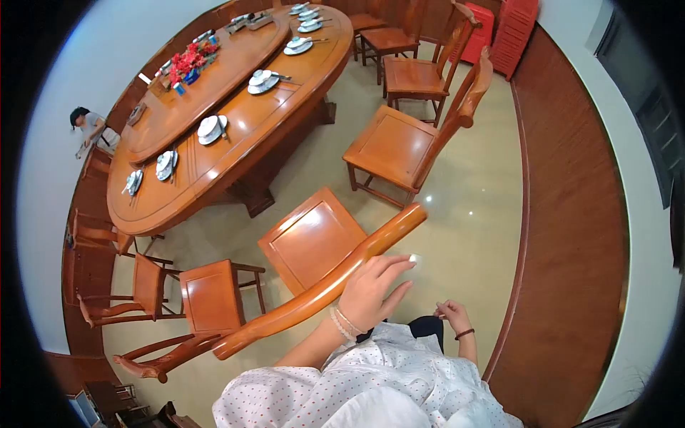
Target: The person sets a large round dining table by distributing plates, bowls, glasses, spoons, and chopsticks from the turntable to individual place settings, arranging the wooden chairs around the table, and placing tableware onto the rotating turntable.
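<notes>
A polished wooden chair (314, 239) stands directly in front of me, its curved top rail (300, 307) slanting across the view. My left hand (372, 285), with light bracelets on the wrist, lies against that rail near its right part. Its thumb and fingers are apart, pointing right, and a small bright white spot shows at the fingertips; I cannot tell what it is. Lower down on the right, my right hand (454, 314) hangs beside my dark trousers, wearing a dark bracelet. Its fingers are loosely bent, with nothing visible in them.
Beyond the chair is a big oval wooden table (235, 153) with place settings (212, 130) and red flowers (191, 63). More chairs (396, 146) surround it. Red stacked stools (512, 36) stand at the back right. A person (93, 128) is at the far left. Wood panelling (571, 214) runs along the right.
</notes>
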The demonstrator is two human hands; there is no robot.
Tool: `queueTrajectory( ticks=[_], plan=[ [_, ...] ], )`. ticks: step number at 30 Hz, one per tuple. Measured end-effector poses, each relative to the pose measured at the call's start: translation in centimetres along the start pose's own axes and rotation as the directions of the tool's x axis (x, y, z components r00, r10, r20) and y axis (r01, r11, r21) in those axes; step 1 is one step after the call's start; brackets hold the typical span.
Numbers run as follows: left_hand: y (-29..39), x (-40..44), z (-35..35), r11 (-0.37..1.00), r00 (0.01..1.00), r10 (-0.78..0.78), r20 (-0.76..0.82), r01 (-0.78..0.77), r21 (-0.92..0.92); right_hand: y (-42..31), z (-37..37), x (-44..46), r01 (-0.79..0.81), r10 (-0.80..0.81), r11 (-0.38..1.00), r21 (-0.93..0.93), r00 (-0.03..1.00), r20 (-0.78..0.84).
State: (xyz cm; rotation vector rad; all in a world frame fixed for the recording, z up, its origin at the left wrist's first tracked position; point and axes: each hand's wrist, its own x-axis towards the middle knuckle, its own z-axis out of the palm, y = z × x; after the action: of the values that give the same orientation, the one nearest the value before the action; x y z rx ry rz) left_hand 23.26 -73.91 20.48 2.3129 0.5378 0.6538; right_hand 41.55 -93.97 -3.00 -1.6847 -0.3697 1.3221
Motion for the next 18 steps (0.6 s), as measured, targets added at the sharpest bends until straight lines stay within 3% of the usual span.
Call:
queueTrajectory(
  ticks=[8, 11, 13, 18],
  plan=[
    [1.8, 15.8, 11.2, 0.999, 0.991, 0.037, -0.127, -0.039, -0.012, -5.3, -16.4, 8.4, 0.061, -0.060, 0.998, -0.032, 0.998, 0.033],
    [3.2, 22.3, 17.5, 0.999, 1.000, -0.028, -0.006, 0.028, -0.035, -5.1, -24.6, 11.4, -0.017, 0.019, 0.999, 0.033, 0.999, -0.049],
    [4.5, 27.5, 20.0, 0.999, 0.998, 0.053, 0.038, -0.053, 0.001, -6.6, -29.7, 14.1, -0.060, 0.067, 0.995, 0.080, 0.994, -0.091],
    [5.2, 35.8, 23.9, 0.995, 0.996, -0.088, -0.001, 0.088, -0.042, -15.7, -37.7, 23.0, 0.065, -0.062, 0.997, -0.041, 0.995, 0.073]
  ],
)
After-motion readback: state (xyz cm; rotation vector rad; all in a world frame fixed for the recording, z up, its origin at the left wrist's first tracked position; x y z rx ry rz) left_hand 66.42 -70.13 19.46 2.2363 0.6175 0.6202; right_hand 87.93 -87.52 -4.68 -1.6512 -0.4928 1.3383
